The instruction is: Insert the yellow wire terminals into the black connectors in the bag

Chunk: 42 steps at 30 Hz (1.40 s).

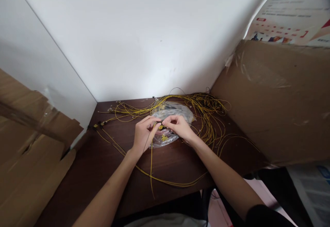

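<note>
My left hand (pixel 143 134) and my right hand (pixel 178 126) meet above a dark wooden table (pixel 90 165), fingers pinched together on a small black and yellow connector (pixel 161 126) at the end of a thin yellow wire (pixel 151 158). That wire hangs down from my left hand toward the table's front edge. Just under my hands lies a clear plastic bag (pixel 170 111) with small yellow parts inside. A tangle of yellow wires (pixel 203 108) spreads across the back of the table.
A large cardboard box (pixel 278 103) stands against the table's right side, and flattened cardboard (pixel 31 151) leans at the left. White walls close the corner behind. Several small connectors (pixel 99 125) lie at the table's left edge.
</note>
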Motion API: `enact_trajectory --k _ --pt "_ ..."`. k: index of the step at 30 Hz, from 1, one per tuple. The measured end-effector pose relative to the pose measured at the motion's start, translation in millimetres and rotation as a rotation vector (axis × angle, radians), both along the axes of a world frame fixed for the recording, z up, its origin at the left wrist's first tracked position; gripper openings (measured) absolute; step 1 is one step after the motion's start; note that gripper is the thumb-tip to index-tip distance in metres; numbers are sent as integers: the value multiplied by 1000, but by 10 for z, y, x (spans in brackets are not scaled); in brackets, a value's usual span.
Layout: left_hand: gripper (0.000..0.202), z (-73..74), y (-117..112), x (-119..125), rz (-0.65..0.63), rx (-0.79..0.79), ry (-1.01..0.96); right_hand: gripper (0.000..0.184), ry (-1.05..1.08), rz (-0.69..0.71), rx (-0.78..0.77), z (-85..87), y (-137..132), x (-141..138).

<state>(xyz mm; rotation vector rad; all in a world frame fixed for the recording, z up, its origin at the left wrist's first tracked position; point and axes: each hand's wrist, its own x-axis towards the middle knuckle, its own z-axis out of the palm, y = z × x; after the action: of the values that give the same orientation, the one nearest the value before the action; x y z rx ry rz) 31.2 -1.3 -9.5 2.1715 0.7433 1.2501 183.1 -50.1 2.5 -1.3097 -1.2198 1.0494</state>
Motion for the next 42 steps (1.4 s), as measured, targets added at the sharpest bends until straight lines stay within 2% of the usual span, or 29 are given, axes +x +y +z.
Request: enact_trajectory --k 9,18,42 --pt "10 8 9 -11 -20 23 2 21 26 19 -11 16 1 2" --pt "9 18 33 -24 41 -12 -22 22 -39 -26 -12 7 8 49" --pt "11 2 -13 12 -23 -25 -18 26 -34 18 8 -13 6 29"
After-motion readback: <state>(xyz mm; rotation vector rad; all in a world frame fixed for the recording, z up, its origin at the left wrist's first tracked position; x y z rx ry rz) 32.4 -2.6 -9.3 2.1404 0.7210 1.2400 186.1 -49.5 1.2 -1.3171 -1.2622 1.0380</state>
